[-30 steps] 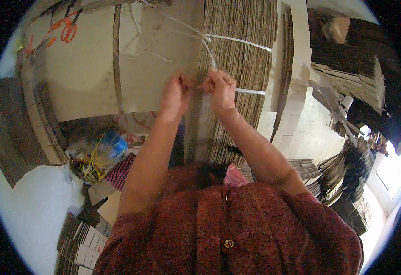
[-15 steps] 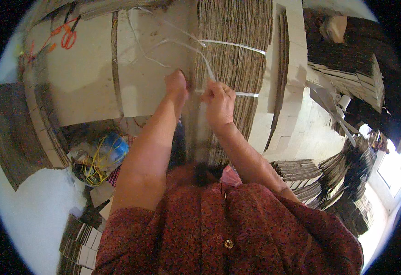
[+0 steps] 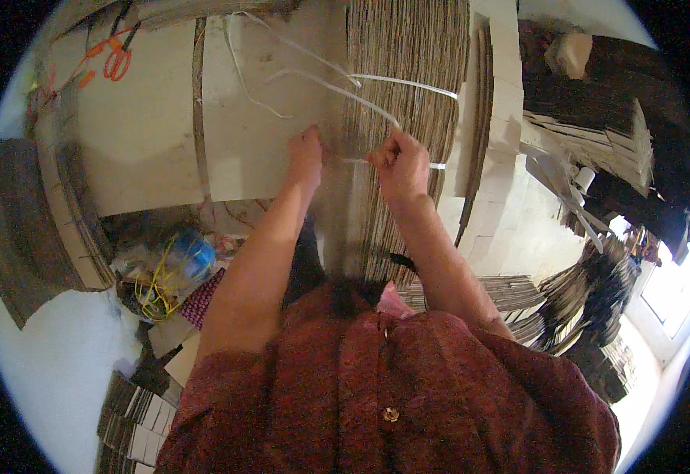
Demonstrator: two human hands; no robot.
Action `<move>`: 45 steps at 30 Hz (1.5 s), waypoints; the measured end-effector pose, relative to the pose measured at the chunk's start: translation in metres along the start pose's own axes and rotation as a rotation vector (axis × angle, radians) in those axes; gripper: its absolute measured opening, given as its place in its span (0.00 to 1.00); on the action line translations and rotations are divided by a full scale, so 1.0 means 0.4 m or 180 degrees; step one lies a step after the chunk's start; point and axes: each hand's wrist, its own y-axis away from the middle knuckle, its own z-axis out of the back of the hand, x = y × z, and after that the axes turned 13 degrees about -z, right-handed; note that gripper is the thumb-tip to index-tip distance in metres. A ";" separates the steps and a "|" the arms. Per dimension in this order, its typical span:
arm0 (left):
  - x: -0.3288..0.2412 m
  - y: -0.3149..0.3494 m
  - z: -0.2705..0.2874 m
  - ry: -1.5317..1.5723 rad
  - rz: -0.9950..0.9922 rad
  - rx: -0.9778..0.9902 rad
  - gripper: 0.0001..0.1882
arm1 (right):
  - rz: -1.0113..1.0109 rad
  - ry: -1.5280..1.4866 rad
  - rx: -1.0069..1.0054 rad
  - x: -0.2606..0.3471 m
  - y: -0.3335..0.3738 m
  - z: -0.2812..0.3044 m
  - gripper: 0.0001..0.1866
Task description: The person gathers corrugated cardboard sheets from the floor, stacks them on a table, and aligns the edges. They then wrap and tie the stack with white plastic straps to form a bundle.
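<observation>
A tall bundle of flat cardboard sheets (image 3: 408, 47), edges up, lies in front of me with a white strap (image 3: 408, 81) across it. A second white band (image 3: 438, 167) crosses nearer me, partly covered by my right hand (image 3: 403, 170). That hand is closed on a loose white strap (image 3: 376, 107), which runs up and left from its fingers. My left hand (image 3: 306, 156) is closed just left of the bundle; what its fingers hold, if anything, is hidden. A short piece of band shows between the hands. Another loose strap tail (image 3: 242, 71) lies over the pale cardboard.
Orange-handled scissors (image 3: 118, 62) lie on pale cardboard (image 3: 140, 134) at the far left. A blue item and yellow cord (image 3: 155, 284) sit lower left. More cardboard stacks (image 3: 598, 103) stand at the right, with white strips (image 3: 562, 186) beside them. A bright window glows at the right edge.
My right hand has moved right across the bundle, drawing the strap with it. My left hand has stayed nearly in place, still closed.
</observation>
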 end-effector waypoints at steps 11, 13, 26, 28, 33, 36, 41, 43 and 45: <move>0.028 0.091 0.006 -0.1924 -0.2994 0.1117 0.10 | 0.2297 0.2584 0.0912 0.027 0.007 -0.133 0.06; 0.021 0.095 0.023 -0.1715 -0.2223 0.1144 0.09 | 0.1306 0.1709 0.0637 0.041 0.036 -0.145 0.05; -0.025 0.104 0.032 0.0770 -0.0511 -0.0114 0.14 | 0.1391 0.2594 0.0843 -0.071 0.013 -0.052 0.03; -0.006 0.085 0.023 0.1223 -0.0339 -0.0173 0.13 | 0.1628 0.2801 0.0742 -0.095 0.000 -0.040 0.03; 0.058 -0.004 0.003 0.1259 -0.0089 -0.0081 0.11 | 0.1773 0.2887 0.0596 -0.102 -0.009 -0.039 0.05; 0.084 -0.038 0.023 0.1270 -0.0015 -0.0151 0.10 | 0.1816 0.2884 0.0601 -0.105 -0.005 -0.042 0.05; 0.001 0.124 0.042 0.1577 0.0192 -0.0496 0.11 | 0.1342 0.3223 0.0524 -0.076 -0.003 -0.039 0.04; -0.058 0.186 0.035 0.0269 -0.0986 -0.0197 0.15 | 0.1771 0.3488 0.0730 -0.063 -0.004 -0.044 0.04; -0.068 0.199 0.036 -0.0769 -0.1975 -0.0049 0.17 | 0.2165 0.3696 0.1009 -0.055 -0.016 -0.043 0.04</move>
